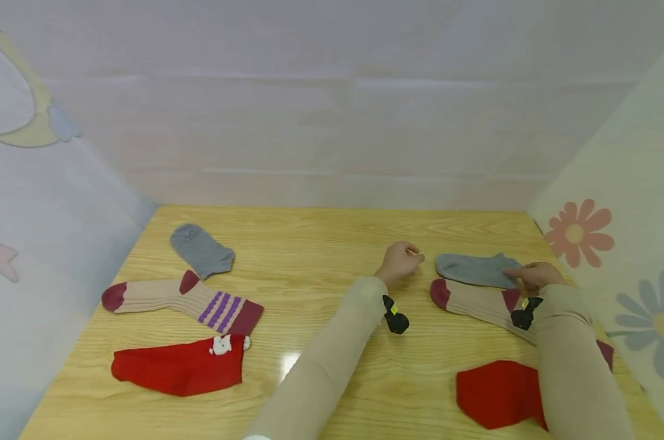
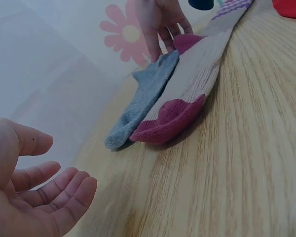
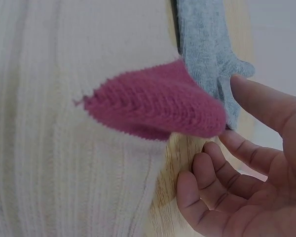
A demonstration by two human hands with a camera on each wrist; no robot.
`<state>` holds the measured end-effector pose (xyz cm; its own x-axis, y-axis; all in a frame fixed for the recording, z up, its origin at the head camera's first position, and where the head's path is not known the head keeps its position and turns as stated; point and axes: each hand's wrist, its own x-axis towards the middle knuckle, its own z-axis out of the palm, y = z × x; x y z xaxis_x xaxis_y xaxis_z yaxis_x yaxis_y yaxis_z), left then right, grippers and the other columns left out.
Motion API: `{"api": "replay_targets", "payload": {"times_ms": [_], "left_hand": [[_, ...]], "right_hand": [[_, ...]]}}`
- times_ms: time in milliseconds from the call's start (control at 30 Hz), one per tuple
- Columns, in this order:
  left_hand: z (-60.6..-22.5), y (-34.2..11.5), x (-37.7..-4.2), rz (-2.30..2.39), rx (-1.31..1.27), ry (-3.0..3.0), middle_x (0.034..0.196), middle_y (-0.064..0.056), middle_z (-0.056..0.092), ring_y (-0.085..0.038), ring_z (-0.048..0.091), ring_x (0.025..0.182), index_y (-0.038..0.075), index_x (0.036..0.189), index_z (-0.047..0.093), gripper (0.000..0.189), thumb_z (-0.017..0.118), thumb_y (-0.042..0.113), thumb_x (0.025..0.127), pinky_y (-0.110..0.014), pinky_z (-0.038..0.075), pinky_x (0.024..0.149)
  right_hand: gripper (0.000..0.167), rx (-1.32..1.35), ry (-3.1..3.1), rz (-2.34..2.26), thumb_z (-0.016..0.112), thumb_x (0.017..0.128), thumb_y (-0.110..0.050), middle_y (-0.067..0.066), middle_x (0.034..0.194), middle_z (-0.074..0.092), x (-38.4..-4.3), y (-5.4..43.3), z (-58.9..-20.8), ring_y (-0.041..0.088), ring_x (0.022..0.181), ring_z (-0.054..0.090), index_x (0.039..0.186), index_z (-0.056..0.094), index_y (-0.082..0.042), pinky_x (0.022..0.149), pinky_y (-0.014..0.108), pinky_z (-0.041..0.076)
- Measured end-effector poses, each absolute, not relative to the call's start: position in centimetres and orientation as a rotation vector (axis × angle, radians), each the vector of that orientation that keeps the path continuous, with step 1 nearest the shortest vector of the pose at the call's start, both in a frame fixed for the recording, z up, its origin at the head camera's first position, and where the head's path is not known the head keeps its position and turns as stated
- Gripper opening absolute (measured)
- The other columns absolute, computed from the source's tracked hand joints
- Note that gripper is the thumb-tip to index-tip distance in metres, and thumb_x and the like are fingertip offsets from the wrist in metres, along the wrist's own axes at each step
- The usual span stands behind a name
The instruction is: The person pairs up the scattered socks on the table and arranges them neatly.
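On the right of the table lies a grey ankle sock [image 1: 469, 269], flat, toe to the left. My right hand [image 1: 537, 276] is at its cuff; in the right wrist view the thumb [image 3: 256, 101] and index finger stand apart at the cuff's edge, the other fingers loosely bent. Just left of that sock's toe, my left hand [image 1: 400, 263] hovers with relaxed fingers [image 2: 71, 192] and holds nothing. A long beige sock [image 1: 474, 305] with maroon toe and heel lies alongside, partly hidden by my right forearm. Its maroon heel [image 3: 158, 101] bulges up near my right hand.
A red sock [image 1: 496, 391] lies at front right, partly under my right sleeve. On the left lie another grey sock [image 1: 200, 250], a beige, maroon and purple-striped sock [image 1: 167, 294] and a red sock [image 1: 180, 366] with a white animal figure. Printed cloth walls [image 1: 332, 140] enclose the table.
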<state>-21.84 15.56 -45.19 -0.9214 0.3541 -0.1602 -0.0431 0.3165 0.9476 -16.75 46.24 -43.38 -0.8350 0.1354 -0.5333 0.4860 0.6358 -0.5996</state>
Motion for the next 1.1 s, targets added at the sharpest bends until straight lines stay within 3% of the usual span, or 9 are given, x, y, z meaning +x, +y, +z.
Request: {"api": "replay_targets", "payload": {"times_ms": [100,200,267,367,433,533,633,933,1100], "left_hand": [[-45.3,15.9,-22.0,1.636,0.254,2.232,0.075,0.0,0.059,-0.021,0.061,0.066,0.002,0.108,0.061,0.025,0.06,0.017,0.088,-0.027,0.045,0.054],[-45.6,16.2,-22.0,1.62,0.243,2.234,0.074,-0.002,0.06,-0.017,0.059,0.062,0.002,0.104,0.062,0.023,0.06,0.017,0.088,-0.026,0.045,0.054],[-45.8,16.4,-22.0,1.615,0.234,2.233,0.072,-0.004,0.061,-0.015,0.057,0.059,0.001,0.101,0.063,0.021,0.06,0.017,0.087,-0.025,0.044,0.053],[-46.0,16.9,-21.8,1.637,0.193,2.205,0.071,-0.008,0.062,-0.015,0.056,0.058,0.001,0.095,0.066,0.017,0.061,0.015,0.087,-0.025,0.044,0.053],[-46.2,17.3,-21.7,1.679,0.153,2.156,0.071,-0.01,0.063,-0.016,0.057,0.058,0.001,0.091,0.066,0.015,0.061,0.013,0.087,-0.026,0.046,0.054],[-46.5,17.9,-21.8,1.75,0.092,2.076,0.072,-0.012,0.064,-0.016,0.058,0.058,0.0,0.087,0.066,0.013,0.06,0.012,0.087,-0.027,0.049,0.056],[-46.6,18.4,-22.0,1.767,0.058,2.06,0.068,-0.012,0.063,-0.016,0.058,0.056,-0.001,0.084,0.066,0.013,0.06,0.011,0.087,-0.027,0.05,0.055],[-46.5,18.6,-22.5,1.628,0.035,2.188,0.058,-0.008,0.062,-0.016,0.058,0.048,0.0,0.08,0.069,0.012,0.061,0.007,0.085,-0.024,0.047,0.047],[-46.0,18.7,-22.7,1.522,0.082,2.29,0.05,-0.008,0.059,-0.013,0.049,0.039,0.001,0.059,0.066,0.025,0.065,0.012,0.082,-0.022,0.039,0.04]], "right_hand": [[0.057,0.492,2.426,-1.074,0.054,0.088,-0.036,-0.005,0.048,0.033,-16.7,46.2,-43.4,0.009,0.043,0.033,0.11,0.041,0.014,0.05,0.032,0.038],[0.041,0.513,2.453,-1.053,0.056,0.086,-0.036,-0.004,0.048,0.034,-16.6,45.8,-43.4,0.011,0.044,0.035,0.088,0.051,0.005,0.052,0.033,0.038],[0.041,0.52,2.466,-1.042,0.058,0.085,-0.036,-0.004,0.048,0.035,-16.5,45.5,-43.3,0.011,0.045,0.035,0.087,0.052,0.004,0.052,0.033,0.038],[0.05,0.519,2.456,-1.033,0.057,0.085,-0.038,-0.004,0.048,0.035,-16.4,45.3,-43.2,0.01,0.045,0.035,0.097,0.049,0.01,0.053,0.032,0.038],[0.046,0.52,2.436,-1.05,0.057,0.085,-0.038,-0.004,0.048,0.035,-16.3,45.4,-43.0,0.01,0.045,0.034,0.092,0.051,0.008,0.053,0.033,0.038],[0.035,0.534,2.402,-1.069,0.056,0.087,-0.035,-0.004,0.047,0.035,-16.5,45.8,-42.8,0.011,0.044,0.034,0.063,0.05,-0.01,0.054,0.033,0.037],[0.042,0.554,2.399,-1.035,0.054,0.088,-0.034,-0.006,0.046,0.034,-16.9,46.2,-42.7,0.01,0.044,0.034,0.051,0.039,-0.02,0.054,0.032,0.037],[0.047,0.556,2.346,-1.088,0.053,0.089,-0.03,-0.005,0.045,0.032,-17.4,45.9,-42.9,0.009,0.042,0.032,0.047,0.036,-0.02,0.052,0.031,0.037],[0.048,0.55,2.393,-0.967,0.053,0.088,-0.037,-0.006,0.044,0.032,-17.6,45.6,-42.9,0.009,0.042,0.032,0.045,0.037,-0.02,0.051,0.029,0.036]]}}
